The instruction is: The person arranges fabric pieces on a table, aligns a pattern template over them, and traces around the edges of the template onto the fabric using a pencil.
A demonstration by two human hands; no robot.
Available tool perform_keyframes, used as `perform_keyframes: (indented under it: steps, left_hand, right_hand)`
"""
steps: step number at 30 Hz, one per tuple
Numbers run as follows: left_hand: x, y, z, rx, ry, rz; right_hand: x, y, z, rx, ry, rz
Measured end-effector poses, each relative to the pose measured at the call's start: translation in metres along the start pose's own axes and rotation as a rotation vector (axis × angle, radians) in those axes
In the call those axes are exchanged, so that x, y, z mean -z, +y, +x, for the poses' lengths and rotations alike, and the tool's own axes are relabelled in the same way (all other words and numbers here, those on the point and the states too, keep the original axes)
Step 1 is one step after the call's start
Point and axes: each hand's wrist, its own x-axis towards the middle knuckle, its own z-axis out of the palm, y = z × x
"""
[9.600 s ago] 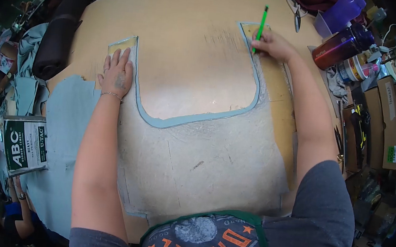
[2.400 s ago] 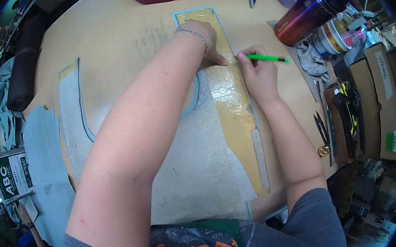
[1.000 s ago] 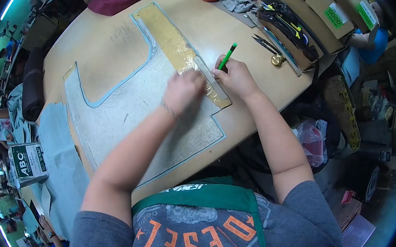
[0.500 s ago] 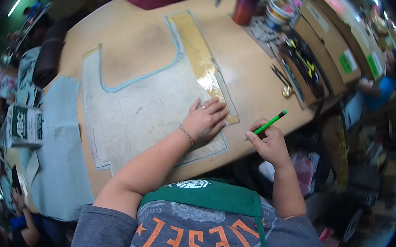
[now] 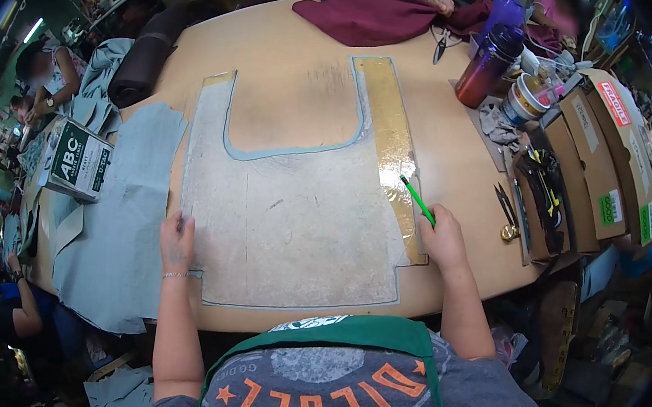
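A large worn grey pattern template (image 5: 300, 225) with a deep U-shaped cutout lies flat on the table. Yellowish tape (image 5: 385, 123) covers its right arm, and pale blue material (image 5: 291, 153) shows along its edges. At the template's left edge is my left hand (image 5: 177, 246), its fingers curled closed; whether they pinch the edge is hidden. My right hand (image 5: 444, 238) sits by the right edge, closed around a green pencil (image 5: 419, 201) whose black end points up and left over the tape.
Blue-grey sheets (image 5: 133, 208) and an ABC box (image 5: 77, 160) lie left. A dark roll (image 5: 148, 53) is behind. At right stand a tumbler (image 5: 491, 66), a white tub (image 5: 526, 101), a tool box (image 5: 542, 201) and cartons (image 5: 592, 166). Another person's hand (image 5: 439, 4) touches maroon cloth (image 5: 368, 11).
My left hand has gone from lying flat on the template's right side to its left edge, fingers now curled. The right hand keeps the pencil, now closer to the template's edge. The view has turned.
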Motion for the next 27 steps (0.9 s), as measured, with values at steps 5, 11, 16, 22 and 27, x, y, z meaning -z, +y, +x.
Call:
perform_keyframes:
  steps: [5,11,16,22,27]
  left_hand:
    - [-0.017,-0.018,0.000,0.115,0.147,0.099]
    - [-0.005,-0.033,0.024,0.549,0.024,-0.688]
    - [0.016,-0.060,0.010,0.526,-0.166,-0.817]
    - [0.027,-0.052,0.003,0.465,-0.340,-0.777]
    - [0.026,-0.068,-0.005,0.420,-0.307,-0.971]
  right_hand:
    - [-0.001,-0.007,0.007,-0.153,-0.008,0.063]
    - [0.002,0.004,0.009,-0.202,-0.090,0.326]
    - [-0.001,-0.002,-0.003,-0.090,-0.107,0.136]
    - [0.011,-0.015,-0.001,-0.090,-0.283,0.050]
    - [0.018,-0.006,-0.008,0.015,-0.387,0.166]
